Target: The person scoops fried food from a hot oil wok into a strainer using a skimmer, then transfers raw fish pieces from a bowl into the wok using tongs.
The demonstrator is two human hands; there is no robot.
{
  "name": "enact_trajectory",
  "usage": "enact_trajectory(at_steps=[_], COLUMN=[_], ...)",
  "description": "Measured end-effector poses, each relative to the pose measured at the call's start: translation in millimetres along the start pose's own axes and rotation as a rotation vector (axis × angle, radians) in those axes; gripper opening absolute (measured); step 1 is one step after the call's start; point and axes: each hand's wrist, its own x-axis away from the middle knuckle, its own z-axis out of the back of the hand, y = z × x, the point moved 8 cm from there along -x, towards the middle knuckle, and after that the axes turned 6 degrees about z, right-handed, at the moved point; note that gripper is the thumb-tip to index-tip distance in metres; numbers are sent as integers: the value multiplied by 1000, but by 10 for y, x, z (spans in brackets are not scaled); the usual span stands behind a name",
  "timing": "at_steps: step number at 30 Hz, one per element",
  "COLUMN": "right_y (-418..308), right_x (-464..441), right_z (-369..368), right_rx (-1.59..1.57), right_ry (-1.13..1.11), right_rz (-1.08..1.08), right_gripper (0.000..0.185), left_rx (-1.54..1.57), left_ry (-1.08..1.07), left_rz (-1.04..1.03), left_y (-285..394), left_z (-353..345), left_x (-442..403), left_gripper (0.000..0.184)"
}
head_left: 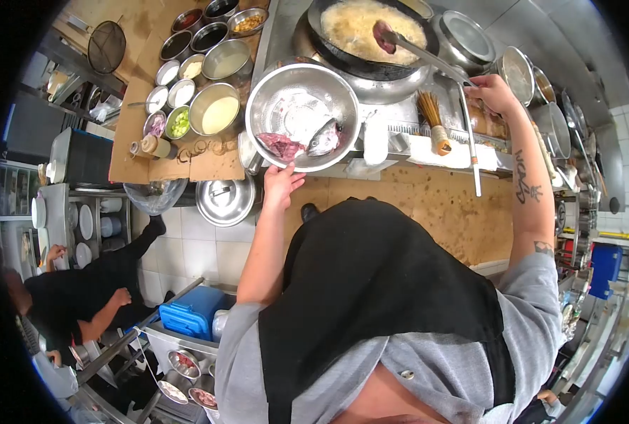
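Note:
My left hand [282,186] grips the near rim of a steel bowl [304,78]. Inside the bowl lie a dark red piece of meat or fish [280,145] and a silvery fish piece [324,138]. At the upper right, my right hand [493,94] is closed on the handle of a metal ladle [427,56]. The ladle's head holds something dark red over a black wok [319,32], which contains bubbling, yellowish liquid [353,28]. A bamboo brush [431,116] lies on the stove's front edge, left of a thin metal rod [470,134].
Sauce and ingredient containers [215,109] stand on a cardboard-covered counter [134,134] at the left. A lidded pot [226,200] sits below it. Steel pots [551,127] line the right side. Another person in dark clothes [81,286] is at the lower left, beside a blue box [190,311].

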Motion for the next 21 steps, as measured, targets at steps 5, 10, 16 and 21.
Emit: enact_trajectory(at_steps=[5,10,16,21], right_y=[300,438,53,-600], right_x=[-330,-517,-164,301], right_z=[-168,-128,189,178], right_rx=[-21,241,457,427], right_ry=[-103,32,146,165], right_rz=[-86,-44,29,317], right_gripper=[36,39,46,54], left_rx=[3,6,-2,4], left_ry=[6,21,1,12], left_rz=[5,-11,-5,-15], left_y=[-16,-14,-20,-24], left_z=[1,1,-3,10], left_x=[-14,-4,-5,-1], left_gripper=[24,23,24,25])
